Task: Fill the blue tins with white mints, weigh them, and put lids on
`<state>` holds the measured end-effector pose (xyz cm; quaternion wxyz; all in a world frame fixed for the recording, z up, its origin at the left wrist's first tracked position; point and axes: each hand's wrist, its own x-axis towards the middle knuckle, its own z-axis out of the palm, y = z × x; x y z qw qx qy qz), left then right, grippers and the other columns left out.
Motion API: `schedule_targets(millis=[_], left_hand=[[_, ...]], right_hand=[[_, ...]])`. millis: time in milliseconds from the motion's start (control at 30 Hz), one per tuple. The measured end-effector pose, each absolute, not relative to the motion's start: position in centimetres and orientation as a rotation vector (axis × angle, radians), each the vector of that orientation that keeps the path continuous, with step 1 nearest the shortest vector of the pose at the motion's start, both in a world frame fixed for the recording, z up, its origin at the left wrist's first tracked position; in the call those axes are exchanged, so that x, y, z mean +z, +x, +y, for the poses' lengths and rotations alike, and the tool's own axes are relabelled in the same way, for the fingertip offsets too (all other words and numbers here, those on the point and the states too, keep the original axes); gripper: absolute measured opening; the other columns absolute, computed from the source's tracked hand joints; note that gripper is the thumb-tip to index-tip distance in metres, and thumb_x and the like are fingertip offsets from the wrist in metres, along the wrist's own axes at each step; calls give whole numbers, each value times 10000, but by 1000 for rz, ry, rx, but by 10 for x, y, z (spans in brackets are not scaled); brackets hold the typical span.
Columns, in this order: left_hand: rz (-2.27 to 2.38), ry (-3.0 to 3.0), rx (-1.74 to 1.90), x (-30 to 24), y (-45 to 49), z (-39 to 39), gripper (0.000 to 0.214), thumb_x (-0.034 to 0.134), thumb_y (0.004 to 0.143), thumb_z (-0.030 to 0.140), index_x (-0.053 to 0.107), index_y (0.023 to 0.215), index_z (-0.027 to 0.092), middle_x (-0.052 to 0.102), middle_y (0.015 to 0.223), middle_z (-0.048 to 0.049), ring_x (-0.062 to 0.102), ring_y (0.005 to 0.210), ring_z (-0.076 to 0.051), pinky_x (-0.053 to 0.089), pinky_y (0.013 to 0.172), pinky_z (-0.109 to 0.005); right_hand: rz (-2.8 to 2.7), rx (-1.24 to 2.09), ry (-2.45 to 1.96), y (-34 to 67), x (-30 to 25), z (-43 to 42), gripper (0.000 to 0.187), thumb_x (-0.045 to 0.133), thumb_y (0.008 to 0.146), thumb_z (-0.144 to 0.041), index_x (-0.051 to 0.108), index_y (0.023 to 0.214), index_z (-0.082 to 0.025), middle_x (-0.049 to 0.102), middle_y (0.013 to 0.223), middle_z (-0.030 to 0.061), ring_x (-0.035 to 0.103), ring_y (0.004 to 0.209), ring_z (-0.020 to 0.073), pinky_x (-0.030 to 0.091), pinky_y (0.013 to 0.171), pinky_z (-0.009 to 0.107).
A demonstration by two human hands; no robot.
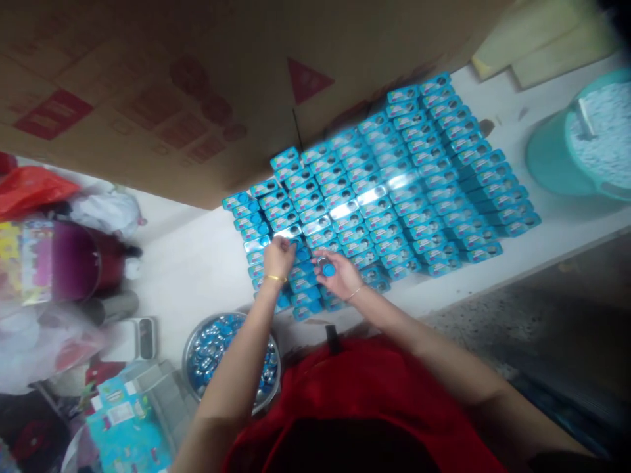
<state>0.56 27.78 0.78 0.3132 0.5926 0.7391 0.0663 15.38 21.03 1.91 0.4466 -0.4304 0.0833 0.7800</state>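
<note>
Rows of small blue boxes (355, 197) cover the table, each with a round opening at one end. In several boxes on the left, blue round pieces sit where dark openings show on the others. My left hand (279, 259) is over these left rows, its fingertips pinched together at a box; what they hold is hidden. Just right of it, my right hand (344, 277) is curled around a few small round blue-and-silver pieces (328, 269), which look like caps. A metal bowl (186, 358) full of similar round pieces stands at the lower left, partly behind my left forearm.
A large cardboard box (197, 79) rises behind the rows. At the right is a teal bucket (552, 157) of pale bits, with yellowish slabs (562, 52) beyond. A purple container (79, 259), plastic bags (106, 213) and a white scale-like device (131, 338) crowd the left.
</note>
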Motion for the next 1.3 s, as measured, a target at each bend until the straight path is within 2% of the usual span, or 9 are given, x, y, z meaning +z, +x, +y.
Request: schedule_targets(millis=[100,233,433,533,600,767,933,1100,1300], left_hand=[[1958,1622,-178,3,5,304,152,621,717,336,605,723,185,669,780,-72,612,771,-205,441,678,-274],[1871,1634,-540,-3,3,327,328,671,667,489,642,728,168,684,835,-143,637,835,-278,453,674,-302],[1862,1676,-665,-4,2,335,423,669,656,548,653,826,160,681,919,-169,638,884,-323,467,688,-337],[1879,1802,-522,14,9,315,314,625,740,469,642,828,169,671,906,-153,630,884,-303,465,711,-343],[1758,1924,-211,29,16,289,235,560,815,405,628,861,185,656,853,-107,620,847,-248,461,733,-325],[1354,1843,355,50,32,228,120,557,833,268,609,920,204,576,937,-58,558,848,-167,461,774,-285],[1423,1654,417,43,29,226,95,651,753,241,605,811,181,545,846,-34,529,794,-157,460,711,-269],[1470,1698,507,34,13,265,123,546,827,262,634,809,179,620,839,-44,569,803,-160,454,779,-281],[1888,1715,120,5,6,326,146,557,756,170,616,889,170,667,831,-44,606,783,-170,445,721,-262]], right_hand=[[185,1915,-1069,161,19,210,204,621,666,-168,629,869,-167,647,786,30,546,584,107,409,480,217],[144,1908,-1098,163,13,207,270,655,647,-135,633,911,-186,631,786,6,536,593,95,404,497,207],[134,1887,-1070,155,14,212,237,694,668,-189,611,889,-205,591,741,-28,517,576,79,378,478,200],[192,1842,-1061,152,19,217,225,700,709,-328,595,866,-205,572,704,-31,510,551,80,357,451,203],[248,1812,-1062,151,22,219,254,678,731,-411,588,845,-202,557,674,-33,502,535,82,357,446,206],[321,1776,-1054,142,27,221,225,651,726,-396,571,816,-205,537,616,-34,533,584,127,428,522,252],[331,1795,-1020,133,29,224,165,631,692,-309,579,802,-197,546,612,-24,544,616,145,446,570,269],[200,1723,-1011,133,21,235,193,650,658,-222,604,844,-198,584,730,-13,560,643,115,415,525,221],[-131,1765,-1149,148,13,235,305,750,637,-316,630,888,-192,631,773,15,617,689,141,451,557,237]])
